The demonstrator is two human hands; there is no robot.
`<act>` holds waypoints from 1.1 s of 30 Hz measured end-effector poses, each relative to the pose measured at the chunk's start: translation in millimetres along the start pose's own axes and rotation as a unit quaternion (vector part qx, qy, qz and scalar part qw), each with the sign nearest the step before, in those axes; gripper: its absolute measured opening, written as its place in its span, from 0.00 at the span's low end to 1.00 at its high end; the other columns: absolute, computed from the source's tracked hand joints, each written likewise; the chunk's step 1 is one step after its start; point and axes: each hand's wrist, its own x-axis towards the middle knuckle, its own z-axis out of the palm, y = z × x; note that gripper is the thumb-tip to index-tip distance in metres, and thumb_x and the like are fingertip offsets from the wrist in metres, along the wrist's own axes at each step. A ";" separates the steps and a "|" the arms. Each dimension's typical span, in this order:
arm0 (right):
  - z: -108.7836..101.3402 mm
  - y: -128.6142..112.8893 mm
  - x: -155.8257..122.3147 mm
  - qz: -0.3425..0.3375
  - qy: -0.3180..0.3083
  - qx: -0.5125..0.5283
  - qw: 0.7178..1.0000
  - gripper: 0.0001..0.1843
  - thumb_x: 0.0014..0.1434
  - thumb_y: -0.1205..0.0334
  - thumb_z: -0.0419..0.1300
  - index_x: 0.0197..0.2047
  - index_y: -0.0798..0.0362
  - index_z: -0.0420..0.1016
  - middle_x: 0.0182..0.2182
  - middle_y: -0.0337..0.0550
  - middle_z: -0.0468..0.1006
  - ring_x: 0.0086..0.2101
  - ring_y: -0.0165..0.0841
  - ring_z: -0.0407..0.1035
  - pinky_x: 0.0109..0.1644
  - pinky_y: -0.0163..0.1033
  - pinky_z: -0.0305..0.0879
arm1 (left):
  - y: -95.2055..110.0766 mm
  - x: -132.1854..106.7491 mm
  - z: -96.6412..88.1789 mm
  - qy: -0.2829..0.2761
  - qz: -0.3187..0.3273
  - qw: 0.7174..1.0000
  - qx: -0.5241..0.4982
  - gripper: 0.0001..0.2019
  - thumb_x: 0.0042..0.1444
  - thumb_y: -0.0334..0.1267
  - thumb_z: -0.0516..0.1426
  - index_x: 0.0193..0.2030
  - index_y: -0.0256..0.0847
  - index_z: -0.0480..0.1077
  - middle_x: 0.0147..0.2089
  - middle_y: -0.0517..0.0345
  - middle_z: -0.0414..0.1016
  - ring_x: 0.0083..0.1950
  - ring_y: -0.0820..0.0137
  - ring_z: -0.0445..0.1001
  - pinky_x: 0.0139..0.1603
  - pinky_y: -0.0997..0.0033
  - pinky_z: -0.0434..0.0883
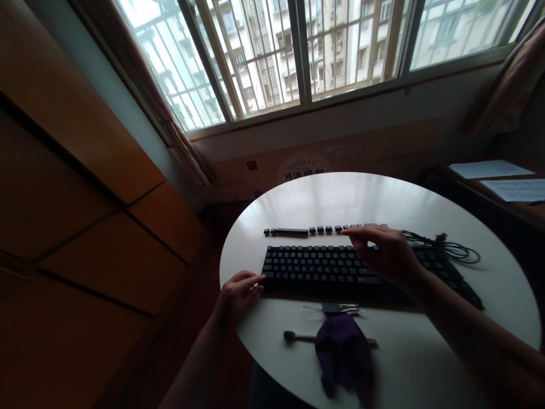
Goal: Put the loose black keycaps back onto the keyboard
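Note:
A black keyboard (319, 267) lies across the round white table. At its near left corner, the fingertips of my left hand (239, 291) hold its edge. My right hand (385, 250) reaches over the keyboard, its fingers closed at a small black keycap (338, 229) in a row behind it. That row also has a long spacebar keycap (292, 232) and several other small caps, some partly hidden by my hand. The near strip of the keyboard, below the keys, looks dark, and its details are hard to make out.
In front of the keyboard lie thin metal tools with a dark part (332, 308), a brush (290, 337) and a purple cloth (344, 352) covering part of the brush handle. A coiled black cable (457, 250) rests at the right. Papers (517, 189) lie on a side surface.

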 end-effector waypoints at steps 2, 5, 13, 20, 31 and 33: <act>0.4 0.3 -0.7 0.002 -0.003 0.002 1.000 0.12 0.64 0.66 0.57 0.45 0.50 0.81 0.32 0.43 0.83 0.28 0.35 0.77 0.31 0.38 0.73 | 3.1 0.6 -0.5 0.007 0.019 0.999 0.038 0.11 0.64 0.38 0.59 0.50 0.44 0.79 0.43 0.51 0.77 0.41 0.67 0.78 0.44 0.68 0.79; 1.5 0.5 -1.5 0.005 -0.004 0.002 1.000 0.12 0.64 0.66 0.57 0.44 0.51 0.81 0.31 0.44 0.83 0.28 0.34 0.76 0.30 0.38 0.71 | 10.5 2.5 -2.6 0.002 0.055 0.994 0.090 0.12 0.65 0.35 0.58 0.53 0.45 0.78 0.44 0.51 0.78 0.43 0.65 0.78 0.45 0.66 0.78; 4.7 3.2 -3.8 0.012 -0.017 -0.005 1.000 0.12 0.64 0.66 0.57 0.45 0.53 0.81 0.30 0.44 0.82 0.26 0.33 0.74 0.30 0.37 0.70 | 11.7 5.5 -7.9 -0.019 0.108 0.986 0.128 0.12 0.64 0.33 0.59 0.53 0.44 0.77 0.46 0.51 0.80 0.43 0.65 0.77 0.44 0.64 0.78; 3.4 4.4 -3.3 0.016 -0.018 -0.006 1.000 0.12 0.64 0.64 0.57 0.45 0.52 0.82 0.31 0.44 0.83 0.28 0.34 0.75 0.30 0.38 0.71 | 9.3 6.7 -9.0 -0.020 0.109 0.987 0.115 0.12 0.65 0.34 0.58 0.53 0.43 0.77 0.45 0.49 0.80 0.43 0.64 0.77 0.44 0.64 0.78; 3.9 6.0 -4.8 0.026 -0.021 -0.005 0.999 0.12 0.64 0.64 0.57 0.45 0.51 0.81 0.30 0.43 0.82 0.28 0.34 0.75 0.32 0.38 0.71 | 10.1 9.7 -11.3 -0.044 0.118 0.979 0.159 0.14 0.66 0.34 0.56 0.56 0.44 0.76 0.48 0.50 0.81 0.44 0.64 0.78 0.44 0.64 0.79; 3.3 5.1 -4.2 0.025 -0.019 -0.005 0.999 0.12 0.64 0.64 0.57 0.45 0.52 0.82 0.30 0.43 0.82 0.27 0.34 0.75 0.31 0.38 0.71 | 8.7 10.1 -12.2 -0.046 0.116 0.980 0.155 0.14 0.66 0.35 0.57 0.56 0.45 0.76 0.48 0.50 0.80 0.44 0.64 0.78 0.44 0.64 0.79</act>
